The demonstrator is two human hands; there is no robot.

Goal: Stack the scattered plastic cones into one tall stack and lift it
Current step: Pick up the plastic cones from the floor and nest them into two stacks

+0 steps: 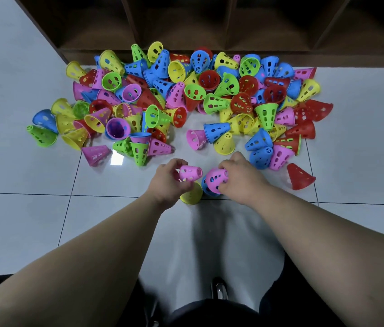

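Gripping a pink cone (189,173) on its side, left hand (167,182) curls round it; yellow cone (192,197) sits just under that hand. Right hand (242,178) clasps a second pink cone (217,180), a blue cone (206,188) showing at its rim. Both pink cones lie close together between the hands. Loose cone pile (186,95) lies beyond both hands.

Half hidden under left hand (166,182): yellow cone (193,196); blue cone (205,188) mostly behind pink cone (217,180); shelf (186,24) cut by top edge.
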